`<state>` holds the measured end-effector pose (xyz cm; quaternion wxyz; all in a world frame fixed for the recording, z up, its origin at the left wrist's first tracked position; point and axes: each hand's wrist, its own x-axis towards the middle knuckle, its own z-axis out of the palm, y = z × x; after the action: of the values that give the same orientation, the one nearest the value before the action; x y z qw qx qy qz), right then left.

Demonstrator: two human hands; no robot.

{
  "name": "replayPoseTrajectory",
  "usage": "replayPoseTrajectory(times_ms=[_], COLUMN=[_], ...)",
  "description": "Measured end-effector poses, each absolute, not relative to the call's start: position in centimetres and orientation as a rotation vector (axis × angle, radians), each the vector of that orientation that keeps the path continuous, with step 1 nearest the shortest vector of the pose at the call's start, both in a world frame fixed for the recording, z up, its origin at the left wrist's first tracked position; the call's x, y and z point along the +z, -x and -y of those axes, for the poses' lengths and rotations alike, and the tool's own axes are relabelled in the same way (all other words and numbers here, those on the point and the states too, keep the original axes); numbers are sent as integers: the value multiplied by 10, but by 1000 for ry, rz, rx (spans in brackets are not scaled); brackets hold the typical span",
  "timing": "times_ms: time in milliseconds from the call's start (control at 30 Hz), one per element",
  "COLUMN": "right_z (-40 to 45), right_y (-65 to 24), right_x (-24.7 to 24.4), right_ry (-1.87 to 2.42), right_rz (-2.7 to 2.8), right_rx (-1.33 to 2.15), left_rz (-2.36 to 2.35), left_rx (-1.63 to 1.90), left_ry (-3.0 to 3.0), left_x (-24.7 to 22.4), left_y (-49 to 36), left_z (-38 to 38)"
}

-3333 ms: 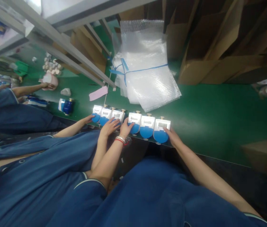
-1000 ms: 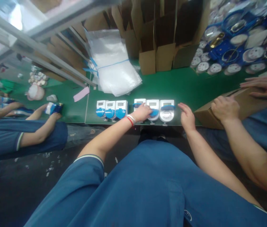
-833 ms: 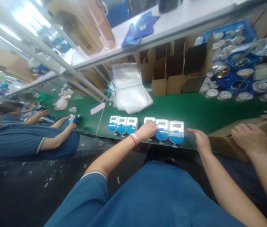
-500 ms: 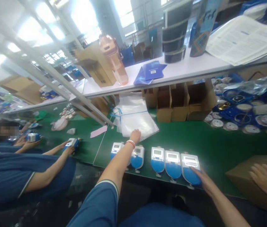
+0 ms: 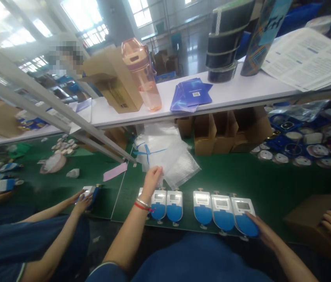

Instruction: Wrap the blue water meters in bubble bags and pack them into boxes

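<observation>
My left hand [image 5: 153,179] is closed at the near edge of a pile of clear plastic bags [image 5: 165,147], its fingertips pinched on a bag. A blue tie [image 5: 147,150] lies across the pile. Below, several blue-and-white meters stand in a row along the table's front edge; one meter [image 5: 174,205] is just right of my left wrist, and my forearm partly hides others. My right hand [image 5: 261,229] rests against the right side of the rightmost meter [image 5: 245,215], thumb on its face and the other fingers mostly hidden.
Cardboard boxes [image 5: 205,147] stand under the shelf [image 5: 165,115], which bears a pink bottle [image 5: 150,90] and blue cards [image 5: 193,94]. Meter parts [image 5: 300,145] are heaped at right. A co-worker's hand touches a carton [image 5: 303,219]; another person at left handles a meter [image 5: 90,194].
My left hand has moved slightly left and closed on a bag, and the top bags have shifted and fanned out. My right hand remains at the rightmost meter. The view has shifted a little.
</observation>
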<state>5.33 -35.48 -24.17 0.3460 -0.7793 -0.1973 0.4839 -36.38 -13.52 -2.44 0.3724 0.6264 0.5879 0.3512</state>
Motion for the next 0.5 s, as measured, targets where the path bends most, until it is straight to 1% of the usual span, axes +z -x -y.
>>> replayPoseTrajectory(times_ms=[33, 67, 100, 167, 200, 233, 267, 333, 367, 433, 500], right_z=[356, 355, 353, 344, 336, 327, 316, 293, 282, 265, 257], right_y=[-56, -58, -58, -51, -42, -29, -15, 15, 27, 41, 39], right_x=[-242, -239, -232, -207, -190, -169, -148, -110, -95, -77, -74], right_ry=[1972, 1976, 2045, 2209, 2207, 2122, 1989, 1584, 1440, 1366, 1374], right_rz=[434, 401, 433, 657, 794, 916, 1024, 1256, 1330, 1434, 1464], right_rx=[1390, 1431, 1344, 900, 711, 644, 776, 1197, 1262, 1189, 1119], left_rz=[-1476, -1447, -1420, -1381, -1363, -1344, -1321, -1266, -1252, -1261, -1302], left_rx=[916, 930, 944, 945, 927, 904, 871, 809, 800, 828, 911], left_ry=[-1602, -1592, -1571, -1503, -1473, -1455, -1453, -1474, -1475, -1418, -1241], left_x=[-16, -10, -7, -9, -15, -23, -32, -52, -60, -72, -77], left_y=[362, 359, 353, 334, 319, 301, 281, 240, 222, 197, 191], left_z=[145, 155, 166, 188, 198, 208, 217, 233, 240, 250, 255])
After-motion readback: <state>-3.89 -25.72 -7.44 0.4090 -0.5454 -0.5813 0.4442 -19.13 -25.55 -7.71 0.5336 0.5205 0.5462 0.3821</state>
